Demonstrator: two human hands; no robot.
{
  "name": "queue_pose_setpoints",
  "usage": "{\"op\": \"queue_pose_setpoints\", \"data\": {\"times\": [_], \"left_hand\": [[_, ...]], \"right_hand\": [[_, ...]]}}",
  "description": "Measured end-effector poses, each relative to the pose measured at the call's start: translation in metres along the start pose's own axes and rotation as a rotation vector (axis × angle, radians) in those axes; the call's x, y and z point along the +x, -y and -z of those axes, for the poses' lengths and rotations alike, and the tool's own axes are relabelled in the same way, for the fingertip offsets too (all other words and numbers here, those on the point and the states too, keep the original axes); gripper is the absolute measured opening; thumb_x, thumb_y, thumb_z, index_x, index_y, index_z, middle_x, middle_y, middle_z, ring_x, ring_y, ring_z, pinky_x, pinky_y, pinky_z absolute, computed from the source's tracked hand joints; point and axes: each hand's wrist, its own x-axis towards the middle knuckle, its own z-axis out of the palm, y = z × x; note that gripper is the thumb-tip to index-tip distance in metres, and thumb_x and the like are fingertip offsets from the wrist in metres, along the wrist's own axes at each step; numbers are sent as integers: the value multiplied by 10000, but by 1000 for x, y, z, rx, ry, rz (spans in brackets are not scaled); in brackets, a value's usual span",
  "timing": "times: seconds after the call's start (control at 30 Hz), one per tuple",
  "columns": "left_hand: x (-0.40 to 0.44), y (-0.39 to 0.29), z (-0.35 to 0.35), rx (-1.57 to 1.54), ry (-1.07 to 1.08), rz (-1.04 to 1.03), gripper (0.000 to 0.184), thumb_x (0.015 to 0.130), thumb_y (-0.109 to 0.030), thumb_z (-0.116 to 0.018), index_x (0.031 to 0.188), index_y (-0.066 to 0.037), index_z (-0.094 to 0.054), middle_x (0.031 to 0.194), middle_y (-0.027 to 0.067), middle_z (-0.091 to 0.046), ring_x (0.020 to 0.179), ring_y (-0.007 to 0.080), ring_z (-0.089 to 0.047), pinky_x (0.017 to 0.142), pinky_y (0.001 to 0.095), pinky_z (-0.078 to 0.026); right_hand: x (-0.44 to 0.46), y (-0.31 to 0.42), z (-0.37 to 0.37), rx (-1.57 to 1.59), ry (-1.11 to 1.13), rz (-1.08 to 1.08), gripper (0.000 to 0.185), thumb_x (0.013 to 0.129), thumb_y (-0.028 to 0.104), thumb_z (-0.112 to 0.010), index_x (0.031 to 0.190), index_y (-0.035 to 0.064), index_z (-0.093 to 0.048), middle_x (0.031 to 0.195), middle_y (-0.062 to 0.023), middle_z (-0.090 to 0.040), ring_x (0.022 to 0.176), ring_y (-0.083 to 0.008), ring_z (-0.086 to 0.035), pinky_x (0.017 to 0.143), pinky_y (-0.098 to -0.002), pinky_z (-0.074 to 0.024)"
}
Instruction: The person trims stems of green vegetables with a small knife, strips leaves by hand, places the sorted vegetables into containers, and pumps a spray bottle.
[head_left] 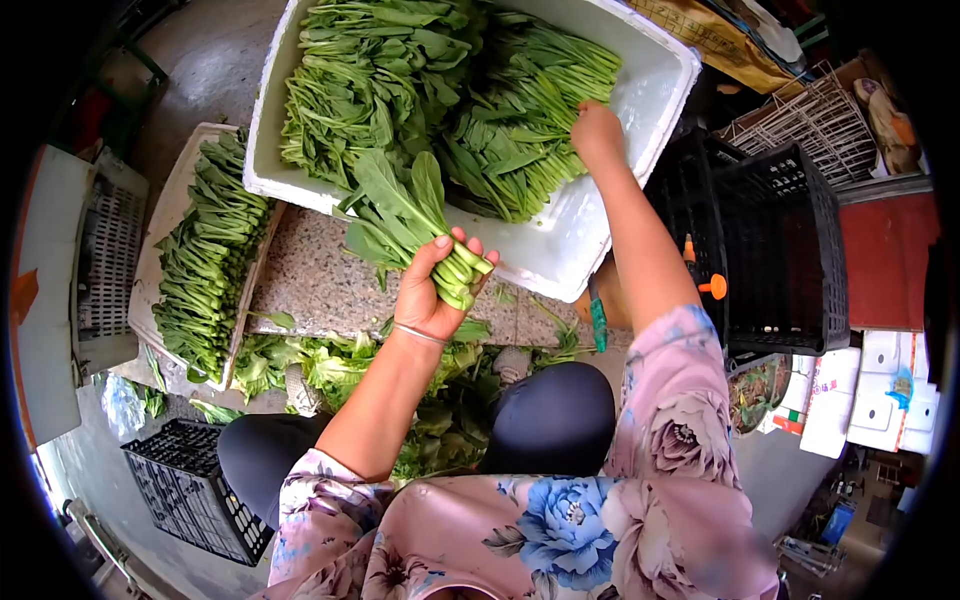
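Note:
My left hand (432,292) is closed around a small bunch of choy sum (402,205), its pale cut stems pointing right and its leaves toward the box. A large white foam box (575,248) stands in front of me, filled with stacked choy sum (380,75) in two heaps. Over the right heap (530,110), my right hand (598,138) reaches in with its fingers curled at the stem ends. Those fingertips are partly hidden, but they appear to grip stems there.
A shallow white tray (145,290) of choy sum lies at the left. Loose trimmed leaves (340,370) cover the floor between my legs. Black crates stand at the right (780,260) and lower left (195,490). A green-handled tool (598,322) is beside the box.

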Motion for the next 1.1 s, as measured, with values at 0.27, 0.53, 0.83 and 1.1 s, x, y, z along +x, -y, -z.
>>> {"op": "queue_pose_setpoints", "data": {"times": [0.27,0.53,0.83,1.1], "left_hand": [[3,-15,9,-59,111,1,242,814,-167,-581,1047,-127,-531,809,8,-545,743,152,-547,769,368,-474],[14,4,-7,66,21,-40,176,783,-134,-610,945,-79,-564,848,12,-611,762,154,-591,723,339,-501],[10,15,-3,135,-12,23,212,775,-93,-598,955,-7,-526,968,109,-581,938,249,-567,840,394,-462],[-1,5,2,105,-42,6,299,773,-80,-588,1053,-34,-497,873,48,-591,873,219,-584,832,392,-470]], "right_hand": [[24,-1,0,-371,199,-13,246,809,196,-523,987,51,-612,989,-123,-618,940,-299,-576,757,-389,-465],[-58,22,51,487,161,25,263,760,252,-626,941,62,-618,792,-102,-648,662,-223,-618,622,-312,-473],[-145,36,72,540,607,282,285,785,302,-598,940,65,-631,769,-137,-628,695,-256,-605,629,-328,-479],[18,19,-23,80,130,22,232,763,238,-615,904,56,-642,771,-120,-644,757,-276,-610,694,-348,-469]]}}
